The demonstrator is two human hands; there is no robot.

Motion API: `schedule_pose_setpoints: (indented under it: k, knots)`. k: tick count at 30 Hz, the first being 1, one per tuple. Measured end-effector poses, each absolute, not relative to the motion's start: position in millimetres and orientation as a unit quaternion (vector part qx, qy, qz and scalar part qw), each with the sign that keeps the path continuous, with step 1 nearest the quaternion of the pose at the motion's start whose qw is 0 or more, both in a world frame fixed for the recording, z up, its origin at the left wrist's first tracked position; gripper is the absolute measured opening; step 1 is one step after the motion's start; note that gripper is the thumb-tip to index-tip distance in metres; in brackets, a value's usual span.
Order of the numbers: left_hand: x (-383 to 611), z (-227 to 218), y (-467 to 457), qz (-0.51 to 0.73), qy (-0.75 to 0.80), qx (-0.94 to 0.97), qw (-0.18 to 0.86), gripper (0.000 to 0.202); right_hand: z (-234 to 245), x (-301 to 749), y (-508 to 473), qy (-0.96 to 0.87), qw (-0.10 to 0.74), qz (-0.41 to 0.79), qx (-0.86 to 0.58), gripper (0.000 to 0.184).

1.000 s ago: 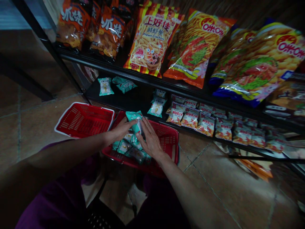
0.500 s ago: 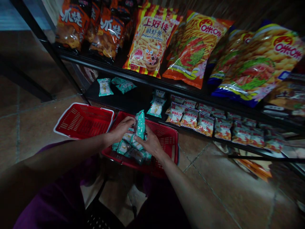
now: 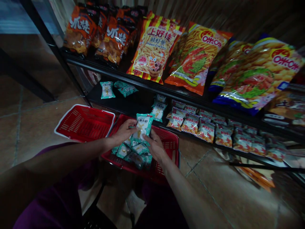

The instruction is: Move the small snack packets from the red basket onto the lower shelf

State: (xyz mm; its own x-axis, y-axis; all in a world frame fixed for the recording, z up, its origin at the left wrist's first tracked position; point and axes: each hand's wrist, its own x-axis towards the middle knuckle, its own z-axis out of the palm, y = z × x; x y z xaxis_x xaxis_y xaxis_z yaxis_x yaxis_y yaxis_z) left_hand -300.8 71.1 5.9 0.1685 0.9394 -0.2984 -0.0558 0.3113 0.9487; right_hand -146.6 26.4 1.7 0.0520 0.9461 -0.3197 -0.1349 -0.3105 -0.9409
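Over the red basket (image 3: 175, 136) in front of me, a small teal-and-white snack packet (image 3: 143, 122) stands upright with its printed front facing me. My right hand (image 3: 154, 147) grips its lower right side, thumb across the front. At the packet's left edge, my left hand (image 3: 125, 131) pinches it between thumb and fingers. Beneath my hands, several more teal packets (image 3: 135, 159) lie heaped in the basket; part of the heap is hidden by my hands.
A second red basket (image 3: 82, 122) with a white rim sits to the left. On the lower black shelf (image 3: 101, 95) are loose teal packets (image 3: 107, 90) and rows of small red-and-white packets (image 3: 190, 123). Large snack bags (image 3: 154, 51) line the shelf above, overhanging its front edge.
The packet in my hands has turned from its side to show its printed front. My view has tilted slightly, so the shelves appear lower.
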Motion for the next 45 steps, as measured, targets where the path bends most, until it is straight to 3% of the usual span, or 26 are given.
schedule_pose_setpoints:
  k: [8,12,16,23,36,39,45]
  knots:
    - [-301,-2,66,0.382,0.501,0.429,0.648,0.038,16,-154,27,-0.273,0.476,0.646,-0.531,0.049]
    - [-299,2,67,0.391,0.494,0.414,0.657,0.033,15,-152,27,-0.265,0.472,0.651,-0.533,0.054]
    - [-298,4,71,0.395,0.499,0.452,0.625,0.027,13,-151,26,-0.259,0.465,0.659,-0.531,0.056]
    - [-297,4,71,0.370,0.525,0.514,0.568,0.034,8,-153,25,-0.263,0.460,0.662,-0.530,0.060]
    - [-294,15,79,0.370,0.573,0.263,0.682,0.041,3,-155,23,-0.261,0.405,0.699,-0.528,0.054]
    - [-296,19,81,0.349,0.596,0.308,0.654,0.046,2,-156,25,-0.261,0.398,0.705,-0.525,0.052]
    - [-292,7,94,0.286,0.655,0.442,0.542,0.036,-3,-160,31,-0.254,0.414,0.680,-0.549,0.049]
